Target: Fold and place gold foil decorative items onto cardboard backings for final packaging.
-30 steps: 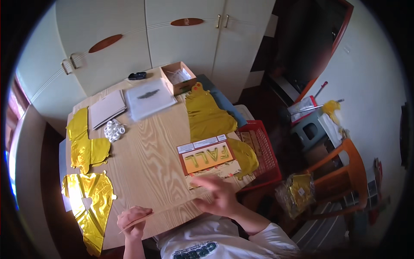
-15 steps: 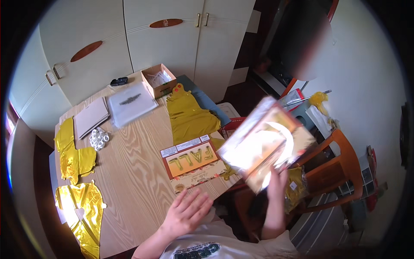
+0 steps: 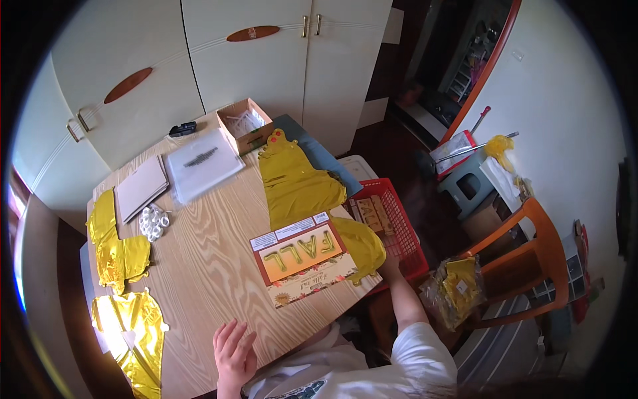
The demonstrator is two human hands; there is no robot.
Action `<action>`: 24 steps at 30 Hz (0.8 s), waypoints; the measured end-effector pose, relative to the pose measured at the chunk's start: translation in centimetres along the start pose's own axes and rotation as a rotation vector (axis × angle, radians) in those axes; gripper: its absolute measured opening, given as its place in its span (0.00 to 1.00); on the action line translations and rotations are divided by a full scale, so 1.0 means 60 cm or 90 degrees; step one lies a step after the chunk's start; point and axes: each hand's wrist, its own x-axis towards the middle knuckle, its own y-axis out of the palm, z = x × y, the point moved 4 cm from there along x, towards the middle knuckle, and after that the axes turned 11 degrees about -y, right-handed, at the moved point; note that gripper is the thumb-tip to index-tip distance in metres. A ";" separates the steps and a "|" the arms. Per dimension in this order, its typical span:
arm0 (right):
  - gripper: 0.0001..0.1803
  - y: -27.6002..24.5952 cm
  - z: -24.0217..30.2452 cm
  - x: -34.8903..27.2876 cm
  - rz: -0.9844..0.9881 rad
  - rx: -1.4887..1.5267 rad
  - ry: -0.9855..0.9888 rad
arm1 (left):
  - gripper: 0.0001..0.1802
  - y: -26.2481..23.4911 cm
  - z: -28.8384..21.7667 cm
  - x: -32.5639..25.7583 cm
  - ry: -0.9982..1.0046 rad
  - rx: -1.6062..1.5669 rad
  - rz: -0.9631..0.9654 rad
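Right hand (image 3: 390, 263), grip too obscured to tell, is hanging beside the red perforated plastic basket (image 3: 407, 227); left hand (image 3: 234, 354), loosely spread, is hovering well left of it.

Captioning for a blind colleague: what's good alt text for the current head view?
A person's right hand, grip unclear, is at a red basket beside a wooden table with gold foil pieces and a printed card; the left hand is open near the table's edge.

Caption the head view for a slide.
Open left hand over the wooden table, right hand at the red basket.
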 end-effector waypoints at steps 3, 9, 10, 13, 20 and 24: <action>0.17 0.020 0.007 0.012 -0.022 0.051 0.029 | 0.22 0.006 0.009 0.000 -0.007 0.002 0.007; 0.17 0.030 0.021 0.032 -0.006 0.091 0.060 | 0.22 0.011 0.002 0.007 0.020 0.002 0.017; 0.17 0.026 0.017 0.034 -0.008 0.094 0.064 | 0.22 0.011 0.002 0.009 0.019 0.002 0.015; 0.17 0.026 0.016 0.027 -0.010 0.121 0.079 | 0.22 0.013 0.005 0.008 0.014 0.006 0.019; 0.17 0.065 0.047 0.010 -0.042 0.206 0.126 | 0.22 0.025 0.012 -0.002 -0.005 -0.006 0.033; 0.17 0.074 0.070 0.025 -0.059 0.243 0.154 | 0.22 0.025 0.016 -0.003 -0.012 -0.007 0.030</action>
